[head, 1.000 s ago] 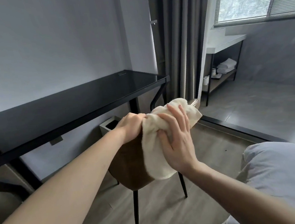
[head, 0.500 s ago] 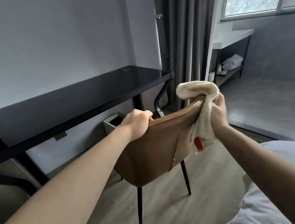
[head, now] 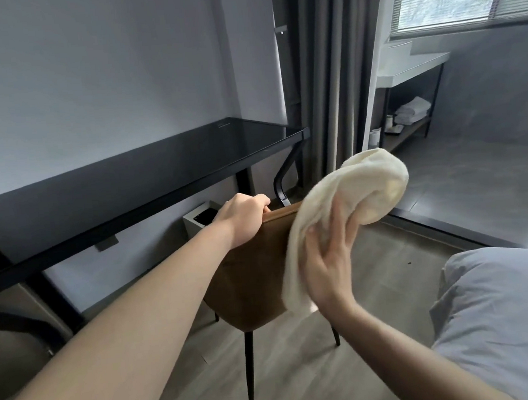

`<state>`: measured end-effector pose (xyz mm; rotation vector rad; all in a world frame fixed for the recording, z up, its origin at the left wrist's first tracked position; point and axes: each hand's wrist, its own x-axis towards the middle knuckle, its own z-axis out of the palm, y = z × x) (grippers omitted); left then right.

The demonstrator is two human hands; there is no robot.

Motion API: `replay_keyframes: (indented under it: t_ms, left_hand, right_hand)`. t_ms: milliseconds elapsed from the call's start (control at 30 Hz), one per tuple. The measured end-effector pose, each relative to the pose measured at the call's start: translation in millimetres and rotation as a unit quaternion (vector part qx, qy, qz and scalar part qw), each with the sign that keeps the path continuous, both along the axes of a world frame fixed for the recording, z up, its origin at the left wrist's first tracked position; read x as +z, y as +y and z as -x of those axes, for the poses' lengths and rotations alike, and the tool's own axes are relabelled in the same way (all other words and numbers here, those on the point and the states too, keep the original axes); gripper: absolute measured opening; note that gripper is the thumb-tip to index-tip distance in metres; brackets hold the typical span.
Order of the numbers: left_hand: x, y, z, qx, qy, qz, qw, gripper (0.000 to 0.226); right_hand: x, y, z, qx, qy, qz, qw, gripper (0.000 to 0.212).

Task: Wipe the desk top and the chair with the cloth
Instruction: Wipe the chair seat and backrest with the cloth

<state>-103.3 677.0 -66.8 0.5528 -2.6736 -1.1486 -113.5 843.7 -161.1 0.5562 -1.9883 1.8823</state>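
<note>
A: Status on your hands?

B: Your left hand (head: 241, 216) is gripping the top edge of the chair (head: 255, 264) back, fingers curled over the rim, thumb side toward you. Arm is reaching in from lower left.

A: Right?

B: Your right hand (head: 328, 258) is pressing the cloth (head: 352, 205) against the back of the chair, fingers (head: 338, 222) straight and spread a little, palm facing the cloth. Not pinching, just flat pressure.

A: Where's the cloth sitting?

B: It's draping over the chair back's right top corner. The upper part is bunching above the rim, the lower part is hanging down the rear face under your palm. Edges are blurring, so I can't tell the fold.

A: Chair position?

B: It's standing on the wood floor (head: 288, 382) near the desk (head: 127, 180), back toward you. 3 thin black legs are showing. The seat is hiding behind the back.

A: Desk?

B: Black glossy top, running along the wall, well apart from both of your hands. Nothing is touching it.

A: Anything else around?

B: 1 small bin (head: 199, 220) is sitting under the desk, just past your left hand. A curtain (head: 335, 75) is hanging right of the desk. A grey pillow (head: 502, 316) is lying at lower right. Folded towels (head: 413, 110) are resting on a far shelf.
</note>
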Motion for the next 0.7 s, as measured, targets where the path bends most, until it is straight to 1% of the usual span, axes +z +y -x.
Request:
replay_keyframes:
  t_ms: [67,167,200,267,333,400,433,467,500,533,567,633,667,700]
  left_hand:
    - [-0.5,0.2,-0.4,0.001,0.002,0.001,1.0,0.049]
    - [-2.4,0.9,-1.4,-0.005,0.001,-0.001,1.0,0.05]
    - [-2.4,0.5,-1.6,-0.003,0.002,-0.001,1.0,0.05]
    - [-1.5,1.1,-1.4,0.001,0.001,0.001,1.0,0.049]
    - [0.0,1.2,-0.6,-0.001,-0.004,0.0,1.0,0.049]
    - [0.6,0.6,0.0,-0.004,-0.009,-0.005,1.0,0.049]
    - [0.5,0.5,-0.1,-0.003,-0.01,-0.007,1.0,0.05]
    - [0.6,0.6,-0.3,-0.001,-0.011,-0.008,1.0,0.051]
    - [0.4,0.9,0.0,-0.002,-0.009,-0.008,1.0,0.051]
    - [0.2,1.2,0.8,-0.005,-0.007,-0.006,1.0,0.052]
    - [0.0,1.6,1.4,-0.008,-0.005,-0.003,1.0,0.051]
    - [-0.7,1.8,2.0,-0.009,0.0,0.001,1.0,0.05]
    - [-0.9,1.3,2.2,-0.009,0.0,0.001,1.0,0.05]
    - [-0.9,1.0,2.0,-0.01,0.0,0.001,1.0,0.049]
  right_hand:
    - [-2.1,-2.1,-5.4,0.011,0.027,-0.005,1.0,0.076]
    - [0.6,7.0,12.1,-0.01,0.028,-0.006,1.0,0.083]
    - [0.8,11.7,20.5,-0.012,0.024,-0.004,1.0,0.083]
    - [4.0,23.5,40.0,-0.019,0.006,-0.001,1.0,0.077]
    - [9.7,33.2,67.6,-0.033,-0.046,0.023,0.998,0.067]
    - [14.7,38.3,97.1,-0.026,-0.136,0.058,0.989,0.065]
    - [14.3,39.3,110.0,-0.02,-0.177,0.077,0.981,0.071]
    - [10.6,39.6,120.9,-0.01,-0.213,0.098,0.972,0.083]
    - [4.2,39.0,130.3,0.005,-0.231,0.117,0.966,0.095]
    - [-0.3,37.5,132.0,0.018,-0.238,0.133,0.962,0.1]
    - [4.0,33.4,120.4,0.023,-0.238,0.134,0.962,0.095]
    - [13.7,23.3,91.2,0.009,-0.223,0.149,0.963,0.066]
    - [11.2,18.0,81.8,0.005,-0.217,0.159,0.963,0.058]
    - [6.4,12.7,71.3,-0.002,-0.206,0.162,0.965,0.055]
